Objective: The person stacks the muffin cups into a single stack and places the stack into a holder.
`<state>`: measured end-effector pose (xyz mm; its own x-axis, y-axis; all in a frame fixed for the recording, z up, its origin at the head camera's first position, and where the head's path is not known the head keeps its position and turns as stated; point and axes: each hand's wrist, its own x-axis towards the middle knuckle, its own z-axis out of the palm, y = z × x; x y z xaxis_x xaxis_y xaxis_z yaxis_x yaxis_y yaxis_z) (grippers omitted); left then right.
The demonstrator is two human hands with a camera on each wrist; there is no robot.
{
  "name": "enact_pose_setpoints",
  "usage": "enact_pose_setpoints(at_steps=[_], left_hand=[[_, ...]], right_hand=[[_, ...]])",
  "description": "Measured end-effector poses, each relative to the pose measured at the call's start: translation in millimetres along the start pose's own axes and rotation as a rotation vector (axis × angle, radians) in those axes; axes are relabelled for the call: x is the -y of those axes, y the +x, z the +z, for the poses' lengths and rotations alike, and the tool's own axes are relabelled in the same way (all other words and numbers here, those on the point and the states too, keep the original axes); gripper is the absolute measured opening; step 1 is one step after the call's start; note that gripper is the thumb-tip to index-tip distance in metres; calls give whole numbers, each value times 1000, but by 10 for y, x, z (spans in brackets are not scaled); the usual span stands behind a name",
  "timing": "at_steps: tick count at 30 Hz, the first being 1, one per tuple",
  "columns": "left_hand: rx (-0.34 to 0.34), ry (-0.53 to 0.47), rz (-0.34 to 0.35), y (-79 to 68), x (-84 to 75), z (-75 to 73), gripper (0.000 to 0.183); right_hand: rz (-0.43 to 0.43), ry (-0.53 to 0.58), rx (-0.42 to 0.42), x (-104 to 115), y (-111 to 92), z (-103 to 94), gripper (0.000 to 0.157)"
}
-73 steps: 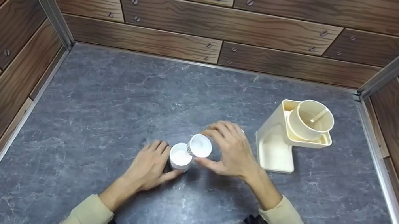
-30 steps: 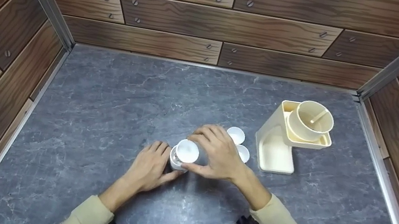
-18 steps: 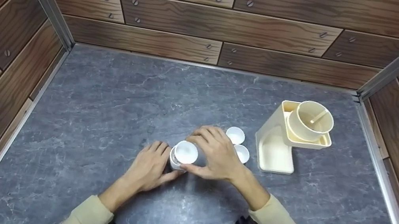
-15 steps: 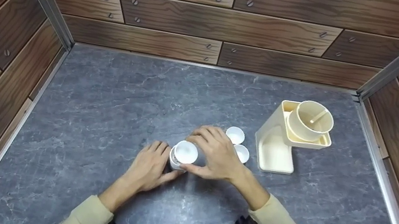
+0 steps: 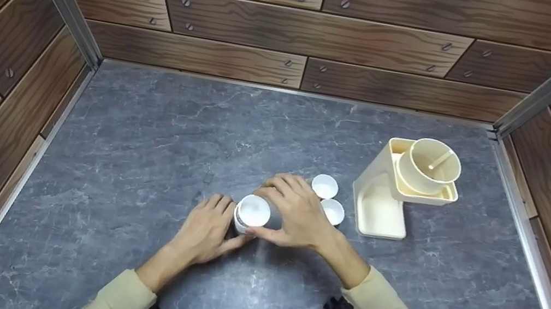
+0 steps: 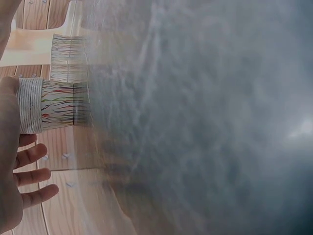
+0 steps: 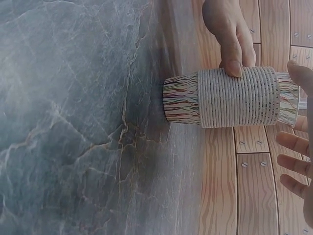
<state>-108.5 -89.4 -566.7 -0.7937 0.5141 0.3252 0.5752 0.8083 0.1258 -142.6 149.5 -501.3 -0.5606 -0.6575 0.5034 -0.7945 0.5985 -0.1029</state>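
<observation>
A stack of paper cups (image 7: 234,98), patterned with coloured wavy lines, stands upright on the table; its many white rims form a ribbed band. My left hand (image 5: 208,229) holds the stack from the left, its thumb against the near side. My right hand (image 5: 296,213) holds a top paper cup (image 5: 254,210) at its rim, between thumb and fingers. That cup sits partly down in the stack's mouth, its white inside facing up. Two more paper cups, a far one (image 5: 324,186) and a nearer one (image 5: 332,211), stand just beyond my right hand.
A cream plastic stand (image 5: 382,215) rises at the right of the grey marbled table (image 5: 175,122). A cream round container (image 5: 428,170) with a thin bar inside sits on its top. Wood-patterned walls (image 5: 241,22) border the table at the back and sides.
My right hand has moved left from beside the stack, bringing its cup over and down into the stack's mouth. Two cups it hid now show. My left hand has stayed in place.
</observation>
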Motion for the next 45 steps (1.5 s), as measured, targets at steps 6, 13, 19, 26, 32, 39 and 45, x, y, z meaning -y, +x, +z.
enact_pose_setpoints(at_steps=[6,13,19,26,32,39,45], left_hand=[[-4,5,5,-10,5,5,67],[-3,-5,7,-7,2,-6,68],[2,-7,6,-2,10,-7,70],[-6,-10,8,0,10,-4,68],[-9,11,19,-4,10,0,68],[-14,8,21,2,10,-10,71],[-4,5,13,-1,2,-16,73]], right_hand=[[-10,-6,3,-4,-6,35,66],[-1,1,13,0,-10,53,65],[6,12,17,-3,-15,67,66],[25,33,33,-13,-22,79,65],[23,46,32,-21,-26,109,66],[26,63,32,-42,-35,136,67],[35,64,40,-44,-53,165,69]])
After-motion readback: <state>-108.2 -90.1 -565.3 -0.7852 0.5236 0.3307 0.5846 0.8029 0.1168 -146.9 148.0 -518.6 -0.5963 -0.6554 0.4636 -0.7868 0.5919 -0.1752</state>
